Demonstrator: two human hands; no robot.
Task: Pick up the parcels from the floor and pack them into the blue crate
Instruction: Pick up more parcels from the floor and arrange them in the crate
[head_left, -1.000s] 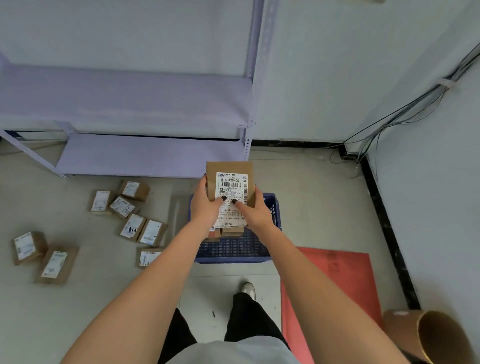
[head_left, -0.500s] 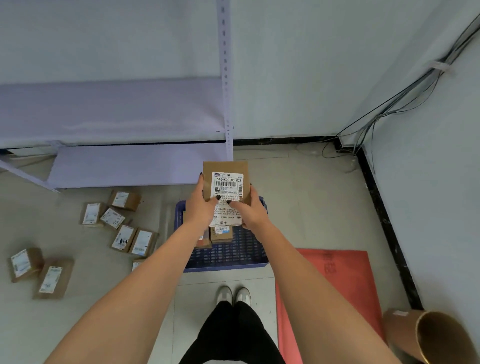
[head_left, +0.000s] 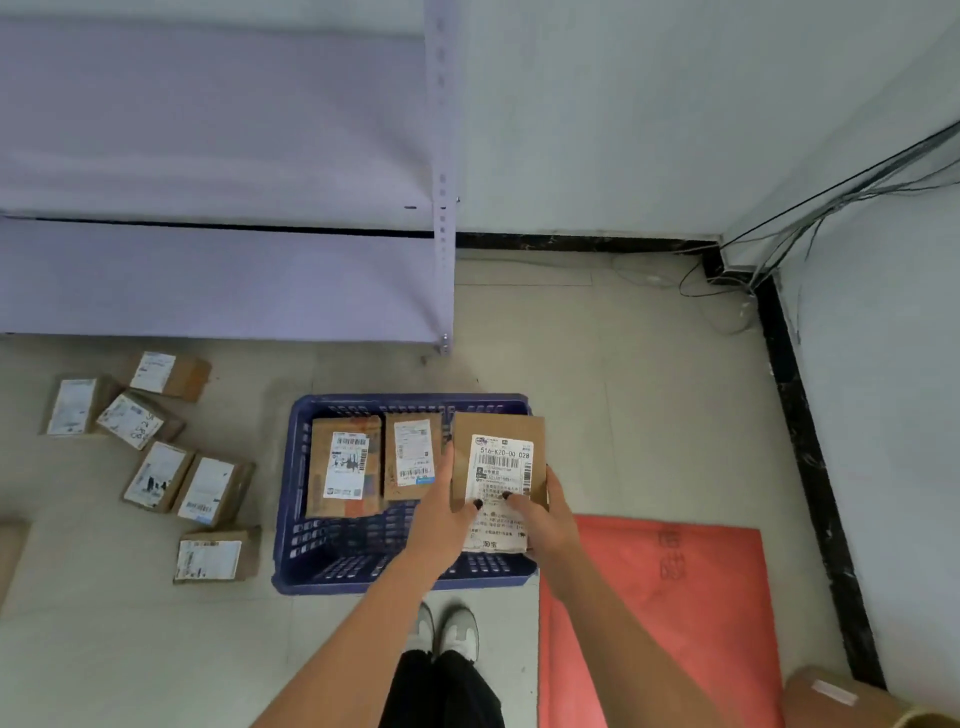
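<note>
Over the right end of the blue crate (head_left: 296, 499) we hold a brown parcel (head_left: 497, 457), its white label showing a barcode and "516-K20-00 028". Our left hand (head_left: 441, 519) and right hand (head_left: 545, 519) grip its near edge, thumbs curled onto the label; the label's lower part is hidden between them. Two parcels lie inside the crate. Six parcels (head_left: 156, 475) lie on the floor to the left; a seventh thing at the left edge is cut off.

Looked like a stockroom or parcel depot: bare metal shelving (head_left: 223, 171) along the wall, labelled cardboard parcels (head_left: 156, 475) scattered over the tiled floor (head_left: 623, 374), loose cables (head_left: 810, 218) in the corner.
</note>
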